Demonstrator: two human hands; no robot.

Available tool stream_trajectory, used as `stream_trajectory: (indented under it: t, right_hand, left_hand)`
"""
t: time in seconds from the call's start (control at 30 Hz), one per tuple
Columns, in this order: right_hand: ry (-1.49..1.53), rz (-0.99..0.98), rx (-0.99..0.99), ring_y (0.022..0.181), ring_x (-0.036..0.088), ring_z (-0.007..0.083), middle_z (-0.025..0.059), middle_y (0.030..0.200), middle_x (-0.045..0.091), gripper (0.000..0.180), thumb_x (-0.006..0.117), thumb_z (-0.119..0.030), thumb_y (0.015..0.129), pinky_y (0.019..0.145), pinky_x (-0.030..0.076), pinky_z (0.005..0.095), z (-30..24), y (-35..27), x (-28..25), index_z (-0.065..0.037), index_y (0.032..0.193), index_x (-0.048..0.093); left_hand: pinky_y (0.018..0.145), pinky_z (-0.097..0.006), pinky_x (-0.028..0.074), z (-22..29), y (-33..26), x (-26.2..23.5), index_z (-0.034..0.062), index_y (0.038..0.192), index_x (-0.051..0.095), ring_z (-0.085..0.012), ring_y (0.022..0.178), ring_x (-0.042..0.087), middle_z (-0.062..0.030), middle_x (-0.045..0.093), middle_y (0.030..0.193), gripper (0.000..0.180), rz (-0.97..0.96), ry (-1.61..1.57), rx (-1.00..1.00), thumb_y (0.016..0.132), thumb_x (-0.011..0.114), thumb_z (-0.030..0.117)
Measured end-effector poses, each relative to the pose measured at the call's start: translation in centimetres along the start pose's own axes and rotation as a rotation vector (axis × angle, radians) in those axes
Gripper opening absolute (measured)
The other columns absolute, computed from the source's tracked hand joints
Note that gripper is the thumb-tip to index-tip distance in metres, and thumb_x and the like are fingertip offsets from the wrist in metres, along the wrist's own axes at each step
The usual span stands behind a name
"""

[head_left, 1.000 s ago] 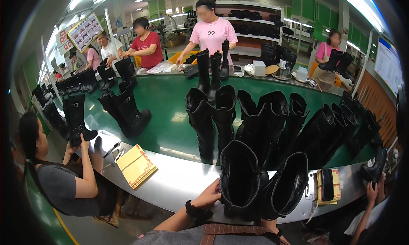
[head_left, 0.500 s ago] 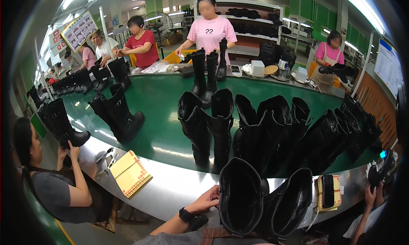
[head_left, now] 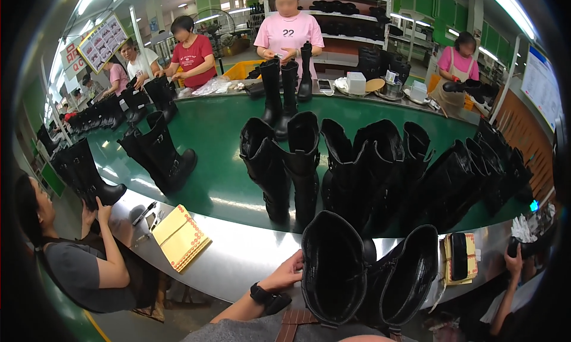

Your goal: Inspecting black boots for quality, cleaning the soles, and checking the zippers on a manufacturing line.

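Note:
Two tall black boots stand upright close in front of me, their shafts gaping toward me: a left boot (head_left: 333,282) and a right boot (head_left: 410,282). My left hand (head_left: 288,273), a dark band on its wrist, grips the outer left side of the left boot's shaft; its fingertips are hidden behind the leather. My right hand does not show; only a sliver of skin appears at the bottom edge below the boots. Beyond them, a row of similar black boots (head_left: 380,175) stands on the green table surface (head_left: 220,157).
A steel ledge (head_left: 238,253) runs along the near edge. On it lie yellow cards (head_left: 181,238), pens (head_left: 144,213) and a black case (head_left: 458,256) on more yellow cards. At left a co-worker holds a boot (head_left: 89,172). Other people work across the table.
The view has shifted slightly. My left hand stays at the boot's side. Across the table, the person in pink has brought both hands together; the far-right co-worker's hand has moved.

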State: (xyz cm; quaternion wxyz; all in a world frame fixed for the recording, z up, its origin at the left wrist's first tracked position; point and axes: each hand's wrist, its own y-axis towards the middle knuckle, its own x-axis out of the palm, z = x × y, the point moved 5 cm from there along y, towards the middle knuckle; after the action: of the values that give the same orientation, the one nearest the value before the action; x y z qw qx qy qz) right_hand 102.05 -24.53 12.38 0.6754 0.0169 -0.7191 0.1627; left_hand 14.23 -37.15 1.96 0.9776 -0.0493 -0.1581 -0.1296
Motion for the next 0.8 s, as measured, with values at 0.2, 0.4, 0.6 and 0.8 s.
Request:
stream_trajectory:
  t: [0.2, 0.4, 0.6, 0.8]
  right_hand:
    - [-0.012, 0.009, -0.052, 0.141, 0.023, 0.0304, 0.0183, 0.155, 0.022, 0.087, 0.061, -0.043, 0.091, 0.116, 0.015, 0.0357, 0.4, 0.0, -0.2, 0.005, 0.15, 0.018]
    - [-0.023, 0.024, -0.087, 0.138, 0.026, 0.0314, 0.0188, 0.152, 0.025, 0.083, 0.061, -0.041, 0.091, 0.114, 0.017, 0.0364, 0.5, 0.0, -0.1, 0.004, 0.148, 0.021]
    - [-0.029, 0.051, -0.112, 0.136, 0.028, 0.0324, 0.0192, 0.149, 0.028, 0.079, 0.06, -0.039, 0.091, 0.113, 0.019, 0.0371, 0.8, 0.1, 0.0, 0.004, 0.147, 0.023]
    - [-0.033, 0.035, -0.137, 0.134, 0.03, 0.0334, 0.0197, 0.146, 0.03, 0.076, 0.059, -0.037, 0.091, 0.111, 0.021, 0.0378, 1.3, 0.6, -0.1, 0.004, 0.145, 0.025]
  left_hand:
    - [0.111, -0.036, 0.037, -0.6, -0.3, -0.3, 0.0063, 0.152, 0.023, -0.0207, 0.131, 0.046, -0.0082, 0.042, 0.147, 0.082, 0.03, -0.077, -0.07, 0.086, 0.072, 0.01]
    - [0.109, -0.036, 0.039, -0.7, 0.1, -0.4, 0.0074, 0.152, 0.024, -0.0203, 0.13, 0.047, -0.0075, 0.043, 0.146, 0.083, 0.001, -0.006, -0.02, 0.085, 0.074, 0.009]
    - [0.107, -0.034, 0.042, -0.7, -0.2, -0.4, 0.0068, 0.151, 0.026, -0.0198, 0.129, 0.048, -0.0073, 0.044, 0.145, 0.08, 0.029, -0.074, -0.087, 0.086, 0.073, 0.007]
    - [0.109, -0.036, 0.04, -0.6, 0.0, -0.5, 0.007, 0.152, 0.023, -0.0212, 0.131, 0.047, -0.0086, 0.041, 0.148, 0.084, 0.036, 0.005, -0.065, 0.085, 0.074, 0.009]
